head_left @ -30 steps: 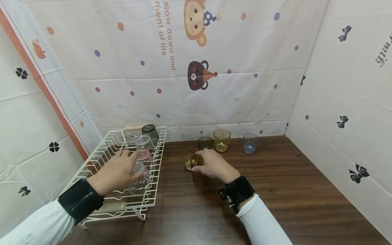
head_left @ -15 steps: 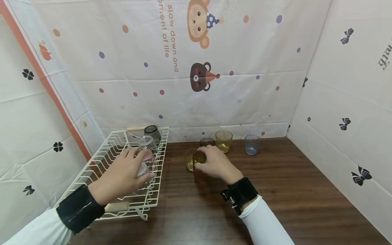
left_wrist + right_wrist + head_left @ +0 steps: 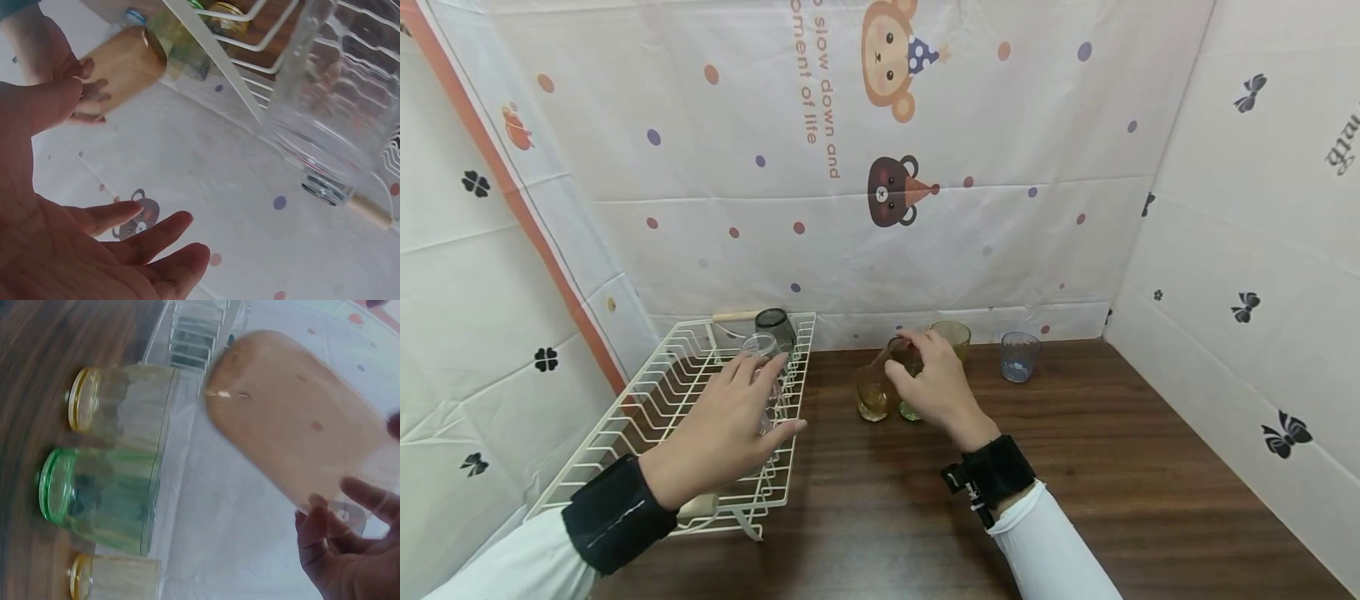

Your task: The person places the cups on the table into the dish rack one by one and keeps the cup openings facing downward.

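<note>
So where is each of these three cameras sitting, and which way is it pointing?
Head: worn on the head, looking forward and down at the wooden table, white dish rack and glasses; both forearms, left hand and right hand show.
Left wrist: on the left wrist, looking past the open palm at a clear glass in the rack.
Right wrist: on the right wrist, looking past the fingertips at the held brown glass, a green glass beyond.
Shared: the brown glass appears in both wrist views.
</note>
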A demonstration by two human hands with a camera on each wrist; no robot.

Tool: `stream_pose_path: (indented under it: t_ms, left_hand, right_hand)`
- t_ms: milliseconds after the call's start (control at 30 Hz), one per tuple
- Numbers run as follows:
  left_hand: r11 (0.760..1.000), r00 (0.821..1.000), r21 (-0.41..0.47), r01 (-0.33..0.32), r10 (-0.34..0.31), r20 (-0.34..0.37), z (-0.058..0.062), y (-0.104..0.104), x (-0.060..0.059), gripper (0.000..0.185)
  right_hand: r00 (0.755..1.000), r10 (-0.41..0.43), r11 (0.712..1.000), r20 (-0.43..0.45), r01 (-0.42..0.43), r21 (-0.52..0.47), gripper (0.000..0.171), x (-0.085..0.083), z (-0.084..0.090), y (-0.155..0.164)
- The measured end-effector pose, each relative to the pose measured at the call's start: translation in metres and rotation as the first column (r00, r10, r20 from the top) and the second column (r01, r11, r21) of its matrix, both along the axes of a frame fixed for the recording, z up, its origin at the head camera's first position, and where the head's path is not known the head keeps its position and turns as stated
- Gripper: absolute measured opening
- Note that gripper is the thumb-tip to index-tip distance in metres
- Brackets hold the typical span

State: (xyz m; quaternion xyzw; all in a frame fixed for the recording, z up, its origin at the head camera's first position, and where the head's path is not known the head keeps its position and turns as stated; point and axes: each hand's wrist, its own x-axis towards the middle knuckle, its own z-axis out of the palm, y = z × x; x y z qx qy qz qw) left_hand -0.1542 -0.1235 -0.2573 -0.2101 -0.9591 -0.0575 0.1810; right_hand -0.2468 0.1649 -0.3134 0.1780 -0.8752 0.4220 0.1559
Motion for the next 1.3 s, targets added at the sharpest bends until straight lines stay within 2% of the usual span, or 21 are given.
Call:
stream_pose_path:
  t_ms: [133, 300, 500, 700, 833, 900, 1000, 1100, 1300]
  left_hand:
    - [0.999, 0.999, 0.015, 0.030, -0.029, -0.031, 0.000, 0.009, 0.001, 0.087]
    - [0.995, 0.989, 0.043, 0.094, -0.089, -0.115, -0.004, 0.021, 0.003, 0.088]
    - [0.985, 0.979, 0.098, 0.142, -0.126, -0.158, -0.005, 0.038, 0.008, 0.093]
    - [0.966, 0.977, 0.189, 0.175, -0.146, -0.155, -0.006, 0.048, 0.006, 0.100]
    - [0.935, 0.957, 0.243, 0.259, -0.214, -0.196, -0.008, 0.052, 0.002, 0.088]
    - [0.918, 0.943, 0.258, 0.301, -0.246, -0.225, -0.009, 0.053, 0.000, 0.078]
    - [0.903, 0.928, 0.272, 0.334, -0.265, -0.260, -0.011, 0.055, -0.002, 0.068]
    - [0.897, 0.922, 0.279, 0.343, -0.265, -0.282, -0.011, 0.056, -0.001, 0.068]
    - [0.890, 0.909, 0.274, 0.364, -0.277, -0.310, -0.012, 0.055, -0.001, 0.069]
  right_hand:
    - [1.000, -0.004, 0.989, 0.000, 0.004, -0.151, 0.046, 0.001, 0.001, -0.002]
    - [0.999, 0.024, 0.945, 0.027, -0.014, -0.326, 0.041, 0.004, 0.007, -0.005]
    - [0.990, 0.129, 0.865, 0.051, -0.087, -0.495, 0.045, 0.010, 0.012, -0.012]
    - [0.960, 0.255, 0.780, 0.113, -0.136, -0.611, 0.053, 0.020, 0.012, -0.023]
    - [0.930, 0.332, 0.726, 0.156, -0.147, -0.672, 0.054, 0.025, 0.013, -0.032]
    - [0.918, 0.355, 0.710, 0.175, -0.143, -0.690, 0.053, 0.027, 0.012, -0.036]
    - [0.907, 0.369, 0.701, 0.202, -0.128, -0.702, 0.053, 0.028, 0.012, -0.039]
    - [0.904, 0.371, 0.704, 0.212, -0.125, -0.699, 0.053, 0.029, 0.012, -0.039]
    - [0.899, 0.392, 0.728, 0.195, -0.174, -0.663, 0.056, 0.028, 0.014, -0.037]
